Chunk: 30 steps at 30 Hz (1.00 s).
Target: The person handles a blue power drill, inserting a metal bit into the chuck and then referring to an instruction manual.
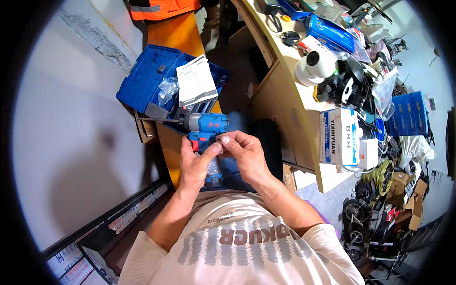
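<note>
**Over the lap: both hands on a blue drill**

In the middle of the scene, left hand (195, 164) grips the blue cordless drill (205, 129), bit pointing left. Right hand (243, 154) pinches something tiny just beside it, can't tell what. Open blue tool case (147, 76) sits farther off.

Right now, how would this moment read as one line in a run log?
left hand: grips blue cordless drill | right hand: pinches small part, too small to identify | behind: open blue tool case, paper sheet
</note>
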Each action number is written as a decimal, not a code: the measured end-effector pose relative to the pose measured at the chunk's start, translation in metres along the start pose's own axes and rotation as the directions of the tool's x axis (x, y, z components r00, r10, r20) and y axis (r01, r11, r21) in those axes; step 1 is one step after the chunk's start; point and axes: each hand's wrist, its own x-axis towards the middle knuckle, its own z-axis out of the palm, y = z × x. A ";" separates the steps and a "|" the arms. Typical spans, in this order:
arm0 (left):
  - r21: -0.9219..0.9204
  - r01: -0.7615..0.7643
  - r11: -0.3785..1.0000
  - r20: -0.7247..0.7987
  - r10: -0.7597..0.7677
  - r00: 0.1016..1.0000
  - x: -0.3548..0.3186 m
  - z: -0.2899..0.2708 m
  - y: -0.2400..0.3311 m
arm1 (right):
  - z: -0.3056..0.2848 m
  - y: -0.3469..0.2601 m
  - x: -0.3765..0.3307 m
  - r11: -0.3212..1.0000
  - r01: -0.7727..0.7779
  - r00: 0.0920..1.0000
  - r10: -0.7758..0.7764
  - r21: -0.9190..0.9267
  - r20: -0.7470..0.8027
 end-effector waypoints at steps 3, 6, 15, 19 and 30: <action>0.011 0.028 1.000 -0.001 -0.028 1.000 0.000 0.014 0.008 | -0.001 -0.008 -0.014 0.951 0.220 0.975 -0.216 -0.218 0.044; -0.021 0.036 0.999 0.039 -0.035 0.999 0.001 0.022 0.013 | 0.000 -0.019 -0.023 0.824 0.400 0.916 -0.378 -0.402 0.136; 0.000 0.009 1.000 0.030 -0.009 0.999 -0.007 0.028 0.023 | -0.027 -0.042 -0.028 0.754 0.406 0.906 -0.405 -0.516 0.122; 0.023 0.100 0.995 0.064 -0.101 0.993 -0.008 0.026 0.025 | -0.036 -0.035 -0.028 0.927 0.224 0.973 -0.231 -0.300 0.012; 0.150 0.000 0.989 0.119 -0.018 0.993 -0.009 0.025 0.027 | -0.026 -0.029 -0.043 0.709 0.448 0.862 -0.504 -0.544 0.053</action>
